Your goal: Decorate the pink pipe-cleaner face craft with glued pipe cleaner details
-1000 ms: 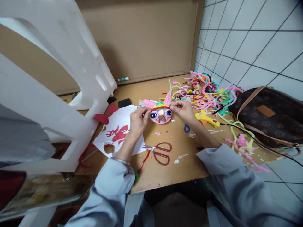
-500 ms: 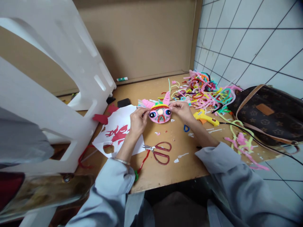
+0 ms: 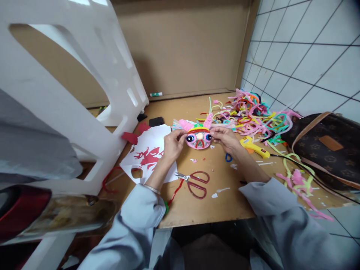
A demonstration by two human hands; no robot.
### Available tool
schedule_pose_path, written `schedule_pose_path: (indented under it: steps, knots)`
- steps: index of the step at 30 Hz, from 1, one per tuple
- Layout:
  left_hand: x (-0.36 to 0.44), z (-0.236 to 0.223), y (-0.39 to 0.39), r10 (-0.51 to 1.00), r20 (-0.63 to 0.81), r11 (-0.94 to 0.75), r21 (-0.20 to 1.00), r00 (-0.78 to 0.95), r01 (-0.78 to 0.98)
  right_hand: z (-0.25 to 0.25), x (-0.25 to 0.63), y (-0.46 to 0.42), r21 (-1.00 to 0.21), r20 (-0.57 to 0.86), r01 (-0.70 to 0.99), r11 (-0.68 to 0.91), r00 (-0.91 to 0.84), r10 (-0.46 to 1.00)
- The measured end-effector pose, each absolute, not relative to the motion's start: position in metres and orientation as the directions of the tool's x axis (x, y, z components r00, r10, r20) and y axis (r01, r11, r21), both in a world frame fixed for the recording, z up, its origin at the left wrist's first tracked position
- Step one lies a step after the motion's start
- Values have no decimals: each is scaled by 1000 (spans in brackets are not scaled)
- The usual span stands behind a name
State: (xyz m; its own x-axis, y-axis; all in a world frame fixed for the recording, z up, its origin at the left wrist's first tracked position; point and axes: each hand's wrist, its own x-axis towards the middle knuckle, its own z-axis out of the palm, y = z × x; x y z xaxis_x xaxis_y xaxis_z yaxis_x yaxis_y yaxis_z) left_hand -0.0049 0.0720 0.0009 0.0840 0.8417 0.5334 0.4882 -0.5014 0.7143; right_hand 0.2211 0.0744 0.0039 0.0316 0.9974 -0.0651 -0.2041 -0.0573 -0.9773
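Observation:
A pink pipe-cleaner animal face (image 3: 199, 138) with big blue-and-black eyes, a yellow and red brow band and two fuzzy pink ears is held up over the table. My left hand (image 3: 174, 144) pinches its left edge beside one eye. On the opposite edge, my right hand (image 3: 225, 138) grips it between thumb and fingers. Nearer to me lie red-handled scissors (image 3: 198, 183), their tips pointing left. White paper (image 3: 153, 142) with red cut-out shapes rests under and beside my left forearm.
Tangled colourful pipe cleaners (image 3: 253, 116) lie at the back right. A yellow glue gun (image 3: 254, 147), its black cord trailing right, sits before a brown handbag (image 3: 332, 146). A white plastic stool (image 3: 123, 75) stands on its side at left. A marker (image 3: 156, 94) lies by the backboard.
The whole view has shifted, so everything appears a little further right and slightly lower. Both hands keep their hold on the pipe-cleaner face, which stays about the same over the table.

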Motion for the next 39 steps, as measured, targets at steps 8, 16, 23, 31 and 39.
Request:
schedule_pose_path:
  steps: [8,16,23,31,39]
  knots:
    - [-4,2,72,823,559,-533,694,104,484,2,221,75,-981,-48,-191,-40,39,998]
    - [-2,1,74,816,572,-532,682,86,502,5,220,73,-977,-68,-205,-56,53,996]
    - [-3,0,76,805,585,-540,657,96,525,7,218,71,-974,-60,-223,-46,57,997]
    - [-6,-1,76,789,601,-565,630,126,532,8,217,71,-981,-50,-190,-34,82,995]
    - [-8,-2,78,765,625,-599,605,153,524,4,219,73,-985,-30,-173,-15,84,996]
